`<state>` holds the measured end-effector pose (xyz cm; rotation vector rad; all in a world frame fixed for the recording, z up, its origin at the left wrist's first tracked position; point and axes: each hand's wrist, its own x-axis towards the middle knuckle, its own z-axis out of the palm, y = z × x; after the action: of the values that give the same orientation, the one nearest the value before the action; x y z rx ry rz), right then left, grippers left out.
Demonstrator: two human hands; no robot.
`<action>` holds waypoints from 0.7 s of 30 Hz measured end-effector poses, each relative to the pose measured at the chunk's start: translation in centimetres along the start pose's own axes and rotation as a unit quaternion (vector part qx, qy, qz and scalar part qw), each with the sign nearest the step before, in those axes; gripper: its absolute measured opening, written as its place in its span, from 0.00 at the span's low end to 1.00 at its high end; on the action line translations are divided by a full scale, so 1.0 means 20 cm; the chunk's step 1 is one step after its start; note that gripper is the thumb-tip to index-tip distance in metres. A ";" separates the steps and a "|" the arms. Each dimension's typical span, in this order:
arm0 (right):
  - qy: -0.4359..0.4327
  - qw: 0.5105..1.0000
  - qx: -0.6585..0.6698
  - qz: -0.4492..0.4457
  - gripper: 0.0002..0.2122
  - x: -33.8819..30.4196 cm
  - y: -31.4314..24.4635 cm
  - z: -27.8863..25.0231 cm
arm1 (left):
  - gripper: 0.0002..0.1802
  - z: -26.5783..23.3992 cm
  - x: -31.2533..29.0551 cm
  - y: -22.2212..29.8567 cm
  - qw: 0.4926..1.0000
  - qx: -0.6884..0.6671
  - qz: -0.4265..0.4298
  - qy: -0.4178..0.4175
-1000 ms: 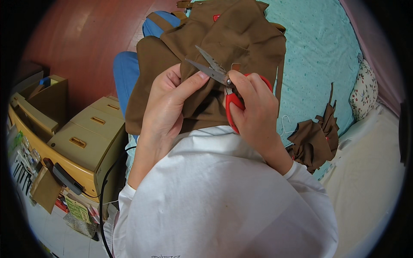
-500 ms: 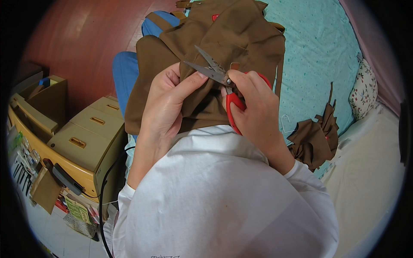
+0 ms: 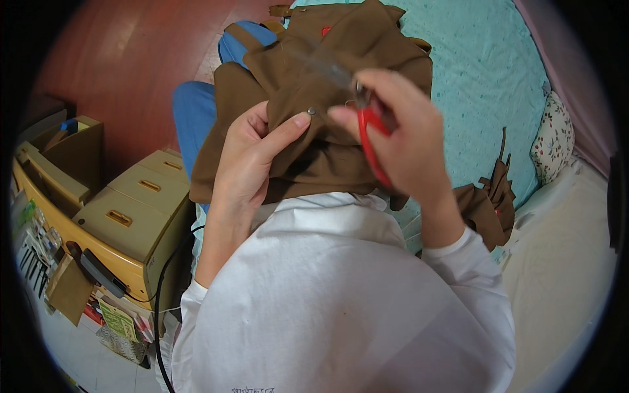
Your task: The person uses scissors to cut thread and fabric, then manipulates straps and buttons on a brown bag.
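A brown cloth garment [image 3: 373, 39], perhaps an apron, lies over my lap. My left hand [image 3: 246, 147] pinches a fold of it between thumb and fingers, right beside a small round metal snap or stud [image 3: 312, 111]. My right hand [image 3: 413, 134] is wrapped round red-handled scissors [image 3: 368, 147], held above the cloth to the right of the stud. Motion smears the blades, so how far apart they stand cannot be made out. The blades point to the far left over the garment.
Brown cloth scraps [image 3: 485, 209] lie on the turquoise bedding [image 3: 478, 65] to my right, near a flowered pillow [image 3: 553, 137]. A beige drawer unit [image 3: 131, 203] stands to my left on the reddish floor [image 3: 124, 72], with a black cable [image 3: 157, 327] beside it.
My right hand has lifted the scissors up and to the right, off the spot by my left thumb. The stud there now shows uncovered. My left hand has barely moved.
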<state>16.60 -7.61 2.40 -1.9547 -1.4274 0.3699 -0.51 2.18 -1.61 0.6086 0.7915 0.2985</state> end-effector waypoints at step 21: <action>-0.176 0.902 0.376 0.120 0.15 0.08 0.27 0.27 | 0.14 -0.19 -0.14 -0.02 0.983 0.167 0.077 0.007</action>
<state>17.97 -5.12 -4.88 -1.4441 -1.0032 1.2397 -5.23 2.12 -2.26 0.9867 0.8161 0.3147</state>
